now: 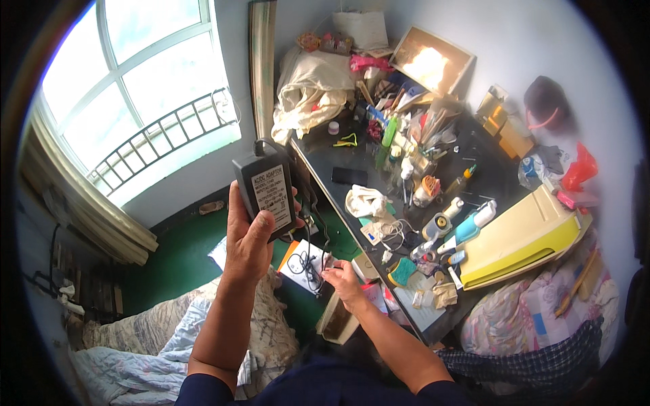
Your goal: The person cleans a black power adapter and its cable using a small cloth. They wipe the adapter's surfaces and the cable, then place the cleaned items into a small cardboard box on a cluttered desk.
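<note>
My left hand (pixel 249 248) grips a black AC/DC power adaptor (pixel 271 198) and holds it up, its labelled face towards me and my thumb along the lower edge. A dark cord leaves the adaptor's far end, and black cable (pixel 317 213) hangs down behind it. Lower and to the right, the fingertips of my right hand (pixel 345 286) pinch a thin dark cable. Beyond those fingers, a coil of black cord (pixel 304 266) lies over a white box or sheet (pixel 299 279); which, I cannot tell.
A dark desk (pixel 320 157) crowded with bottles and tools stands to the right. On it lie a black phone (pixel 349 176), a white cable (pixel 401 231) and a cream-and-lime plastic panel (pixel 518 241). Rumpled bedding (pixel 152 330) is at lower left. An open-topped bin (pixel 337 319) stands below my right hand.
</note>
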